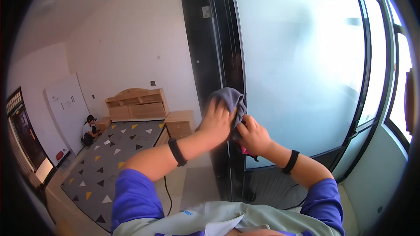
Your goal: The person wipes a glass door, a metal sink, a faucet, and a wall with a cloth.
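A grey cloth (231, 97) is bunched against the black door frame (231, 57), straight ahead of me. Pressing it to the frame from the left is my left hand (216, 121), its fingers over the fabric. My right hand (254, 136) is closed on the cloth's lower right part, fingers pinched together. Below that hand a bit of something pink (246, 150) shows; most of it is hidden, so I cannot tell what it is. To the right of the frame spans a frosted glass panel (302, 70).
At left stands a bed with a grey triangle-patterned mattress (111, 153), a wooden headboard (138, 110) and a nightstand (180, 124). Another person (90, 131) crouches beyond it by a white wardrobe (68, 105). Windows (401, 78) line the right side. A dark cable (168, 196) hangs near my left arm.
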{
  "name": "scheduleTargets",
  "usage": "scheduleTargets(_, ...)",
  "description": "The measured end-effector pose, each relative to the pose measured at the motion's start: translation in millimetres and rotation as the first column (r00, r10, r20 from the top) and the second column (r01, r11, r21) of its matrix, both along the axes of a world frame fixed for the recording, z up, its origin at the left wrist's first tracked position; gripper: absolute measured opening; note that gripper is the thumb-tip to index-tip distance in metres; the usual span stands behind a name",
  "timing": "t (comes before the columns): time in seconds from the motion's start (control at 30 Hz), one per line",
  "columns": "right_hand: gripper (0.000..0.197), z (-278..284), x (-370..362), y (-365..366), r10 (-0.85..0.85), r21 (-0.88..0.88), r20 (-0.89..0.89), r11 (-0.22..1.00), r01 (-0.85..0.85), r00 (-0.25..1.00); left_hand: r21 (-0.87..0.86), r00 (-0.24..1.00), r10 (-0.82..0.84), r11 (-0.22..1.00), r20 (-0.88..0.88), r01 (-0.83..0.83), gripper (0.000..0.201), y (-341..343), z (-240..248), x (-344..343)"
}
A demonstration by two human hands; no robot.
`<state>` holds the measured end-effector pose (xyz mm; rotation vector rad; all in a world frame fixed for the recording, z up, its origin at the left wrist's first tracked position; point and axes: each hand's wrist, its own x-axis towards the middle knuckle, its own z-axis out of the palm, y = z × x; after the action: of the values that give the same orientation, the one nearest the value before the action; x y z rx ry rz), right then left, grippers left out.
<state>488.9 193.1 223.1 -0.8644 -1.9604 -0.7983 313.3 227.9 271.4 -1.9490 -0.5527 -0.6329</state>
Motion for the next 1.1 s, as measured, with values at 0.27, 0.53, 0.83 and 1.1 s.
scheduleTargets(0.27, 0.035, 153, 4, -17, -0.068, -0.076, -0.058, 0.995, 0.064, 0.996, 0.174, 0.982, 0.075, 0.979, 0.172, -0.105, 0.063, 6, 130, 16)
scheduleTargets(0.53, 0.039, 266, 7, 1, -0.047, 0.431, -0.063, 0.900, 0.070, 0.997, 0.256, 0.950, 0.130, 0.945, 0.284, -0.206, 0.055, 11, 264, 21)
scheduleTargets(0.83, 0.040, 200, 5, 8, -0.001, 0.235, -0.125, 0.971, 0.031, 0.992, 0.293, 0.973, -0.084, 0.956, 0.213, 0.018, 0.059, 27, 193, 24)
scheduleTargets(1.1, 0.029, 120, 23, 4, -0.062, 0.206, 0.351, 0.978, -0.013, 0.935, 0.261, 0.996, -0.063, 0.962, -0.061, 0.077, 0.067, 19, 105, 6)
